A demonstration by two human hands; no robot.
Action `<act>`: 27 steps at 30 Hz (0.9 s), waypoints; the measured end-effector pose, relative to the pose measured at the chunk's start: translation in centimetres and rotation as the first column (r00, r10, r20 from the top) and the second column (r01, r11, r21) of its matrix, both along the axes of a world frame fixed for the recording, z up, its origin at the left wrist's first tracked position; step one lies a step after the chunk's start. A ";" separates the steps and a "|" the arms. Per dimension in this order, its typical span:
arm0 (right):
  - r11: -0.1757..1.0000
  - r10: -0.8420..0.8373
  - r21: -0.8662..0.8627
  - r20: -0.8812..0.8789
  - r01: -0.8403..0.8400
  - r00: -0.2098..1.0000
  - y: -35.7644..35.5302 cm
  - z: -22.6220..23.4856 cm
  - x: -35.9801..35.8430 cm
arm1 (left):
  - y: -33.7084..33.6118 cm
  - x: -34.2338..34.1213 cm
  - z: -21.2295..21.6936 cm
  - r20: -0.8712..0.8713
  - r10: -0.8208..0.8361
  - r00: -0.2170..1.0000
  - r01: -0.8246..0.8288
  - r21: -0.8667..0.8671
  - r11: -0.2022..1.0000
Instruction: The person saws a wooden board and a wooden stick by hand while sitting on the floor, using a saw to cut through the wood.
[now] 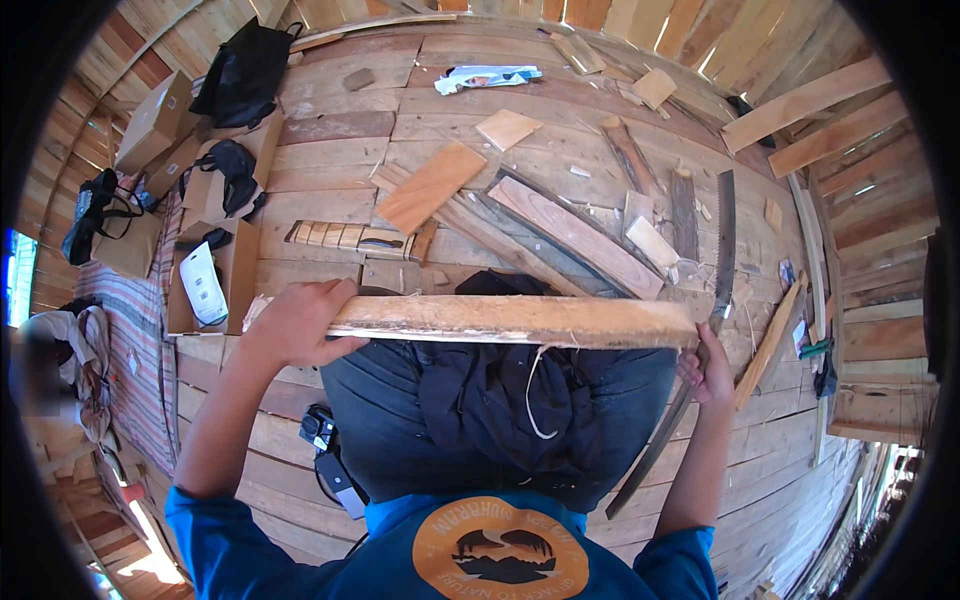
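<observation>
board (510, 318): likely stiff, rough; hold both ends
left hand (300, 322): wrapped round one end
right hand (712, 372): half-curled, hold unclear

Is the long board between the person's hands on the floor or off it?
Off the floor: the board spans the legs, the left hand gripping its left end, the right hand at its right end.

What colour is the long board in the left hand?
The long board is light golden-brown, with darker streaks along its near edge; head view.
</observation>
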State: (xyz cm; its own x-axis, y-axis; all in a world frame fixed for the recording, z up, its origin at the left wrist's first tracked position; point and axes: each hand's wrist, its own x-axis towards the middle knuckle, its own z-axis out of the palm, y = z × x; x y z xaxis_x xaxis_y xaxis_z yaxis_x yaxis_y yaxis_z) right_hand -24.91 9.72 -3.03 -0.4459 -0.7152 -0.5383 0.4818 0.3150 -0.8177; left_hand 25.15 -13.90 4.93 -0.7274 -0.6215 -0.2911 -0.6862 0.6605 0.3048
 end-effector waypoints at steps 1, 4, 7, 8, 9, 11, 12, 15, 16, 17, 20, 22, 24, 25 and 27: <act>0.999 0.018 -0.049 -0.037 -0.020 0.999 -0.2 0.4 -0.3 | 0.3 -0.1 0.3 -0.018 0.010 1.000 -0.010 -0.002 1.000; 0.994 0.023 0.109 -0.442 0.028 0.897 -0.3 1.6 -0.8 | 1.2 -0.6 1.8 0.026 0.134 0.991 -0.136 0.084 0.987; 0.991 0.022 0.120 -0.582 0.059 0.813 -0.1 2.7 0.5 | 2.0 -0.6 3.0 0.086 0.227 0.970 -0.240 0.209 0.948; 0.995 0.040 0.100 -0.571 0.021 0.820 0.0 2.7 1.2 | 2.2 -0.5 3.1 0.100 0.244 0.965 -0.262 0.250 0.932; 0.997 0.055 0.079 -0.560 -0.013 0.826 0.0 2.8 2.1 | 2.5 -0.5 3.3 0.124 0.264 0.957 -0.290 0.311 0.905; 0.990 0.143 0.049 -0.423 -0.134 0.895 -0.2 3.0 4.0 | 3.4 -0.4 3.1 0.182 0.295 0.938 -0.345 0.434 0.832; 0.977 0.203 0.024 -0.420 -0.213 0.884 -0.4 2.7 4.8 | 4.1 -0.1 2.6 0.216 0.320 0.922 -0.386 0.485 0.785; 0.893 0.408 -0.015 -0.391 -0.449 0.825 -1.3 2.3 6.9 | 6.2 0.9 0.9 0.238 0.385 0.892 -0.450 0.544 0.708; 0.850 0.478 -0.027 -0.377 -0.526 0.793 -1.6 2.1 7.5 | 7.0 1.4 0.4 0.139 0.369 0.919 -0.387 0.506 0.771; 0.808 0.531 -0.078 -0.331 -0.584 0.780 -1.9 2.0 8.2 | 7.6 1.5 0.7 0.170 0.475 0.863 -0.473 0.600 0.646; 0.688 0.658 -0.158 -0.276 -0.708 0.701 -2.3 2.1 10.0 | 9.2 0.6 0.7 0.261 0.632 0.730 -0.575 0.734 0.360; 0.631 0.707 -0.133 -0.309 -0.765 0.636 -2.3 2.6 10.9 | 9.4 1.2 0.3 0.260 0.627 0.734 -0.559 0.756 0.340; 0.599 0.668 -0.139 -0.458 -0.789 0.587 -2.3 2.4 12.2 | 9.5 1.7 -0.2 0.256 0.635 0.729 -0.543 0.781 0.309; 0.600 0.659 -0.060 -0.528 -0.798 0.535 -2.5 2.6 12.7 | 9.6 1.9 -0.3 0.252 0.644 0.722 -0.534 0.795 0.288; 0.609 0.638 0.100 -0.652 -0.787 0.410 -2.7 3.5 13.7 | 9.9 2.1 -0.8 0.242 0.662 0.710 -0.519 0.814 0.260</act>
